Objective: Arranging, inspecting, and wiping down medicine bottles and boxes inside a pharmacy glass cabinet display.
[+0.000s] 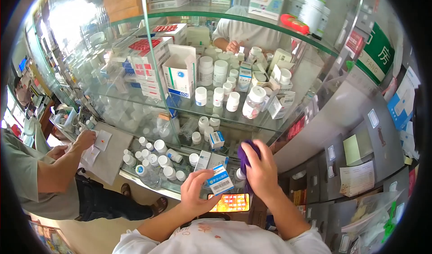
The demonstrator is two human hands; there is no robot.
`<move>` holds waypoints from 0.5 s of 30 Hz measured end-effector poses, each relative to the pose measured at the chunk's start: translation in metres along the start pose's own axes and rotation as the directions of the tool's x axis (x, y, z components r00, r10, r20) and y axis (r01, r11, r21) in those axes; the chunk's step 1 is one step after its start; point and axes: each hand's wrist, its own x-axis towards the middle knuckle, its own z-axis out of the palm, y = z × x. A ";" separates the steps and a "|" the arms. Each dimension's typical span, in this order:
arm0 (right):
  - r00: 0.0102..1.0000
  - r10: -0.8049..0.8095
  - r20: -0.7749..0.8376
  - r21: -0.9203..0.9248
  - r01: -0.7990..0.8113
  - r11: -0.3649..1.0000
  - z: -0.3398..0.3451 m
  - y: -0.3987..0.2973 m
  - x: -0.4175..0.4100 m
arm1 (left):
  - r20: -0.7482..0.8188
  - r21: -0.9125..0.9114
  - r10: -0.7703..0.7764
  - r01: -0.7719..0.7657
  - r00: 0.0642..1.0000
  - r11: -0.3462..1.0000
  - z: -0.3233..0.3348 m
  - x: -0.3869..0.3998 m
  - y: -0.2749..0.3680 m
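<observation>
My left hand point(196, 189) grips a small blue-and-white medicine carton point(221, 180) by its edges, its barcode side facing up. In my right hand point(261, 171) is a bunched purple cloth point(248, 154), with part of it hanging below the fingers. A white-capped bottle point(240, 174) stands just left of the right hand, partly covered by the cloth. Beyond the carton, white cartons point(211, 160) and another small blue-and-white box point(216, 140) rest on the glass counter. Below my hands lies a phone point(233, 202) with a lit orange screen.
Several white pill bottles point(165, 161) crowd the counter to the left. Above, a glass shelf point(216, 110) bears bottles and an open-topped carton point(180, 71). Grey drawers point(381, 139) line the right side. At left, another person point(50, 179) handles white paper slips point(103, 140) on a tabletop.
</observation>
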 end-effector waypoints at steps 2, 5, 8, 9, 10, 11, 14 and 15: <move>0.995 0.022 0.095 -0.117 -0.011 0.993 0.031 0.011 0.022 | -0.097 0.008 -0.023 0.024 0.995 1.000 -0.010 -0.004 -0.003; 0.987 0.087 0.132 -0.267 -0.049 0.962 0.083 0.030 0.035 | -0.108 -0.018 -0.044 0.043 0.993 0.999 -0.023 -0.012 -0.007; 0.960 0.027 0.277 -0.250 0.045 0.967 0.112 0.042 0.020 | -0.135 -0.044 -0.087 0.082 0.987 0.996 -0.030 -0.024 -0.016; 0.937 0.070 0.342 -0.334 0.052 0.941 0.123 0.061 0.007 | -0.122 -0.068 -0.095 0.087 0.988 0.994 -0.032 -0.027 -0.019; 0.907 0.163 0.389 -0.341 -0.023 0.940 0.129 0.071 0.004 | -0.106 -0.071 -0.106 0.099 0.989 0.993 -0.035 -0.028 -0.024; 0.865 0.254 0.432 -0.354 -0.096 0.930 0.133 0.080 0.001 | -0.119 -0.080 -0.125 0.116 0.985 0.990 -0.039 -0.029 -0.029; 0.884 0.346 0.313 -0.314 -0.247 0.917 0.142 0.097 0.025 | -0.127 -0.091 -0.161 0.150 0.979 0.984 -0.043 -0.040 -0.039; 0.889 0.385 0.247 -0.257 -0.323 0.911 0.147 0.102 0.032 | -0.131 -0.100 -0.189 0.176 0.973 0.979 -0.042 -0.043 -0.041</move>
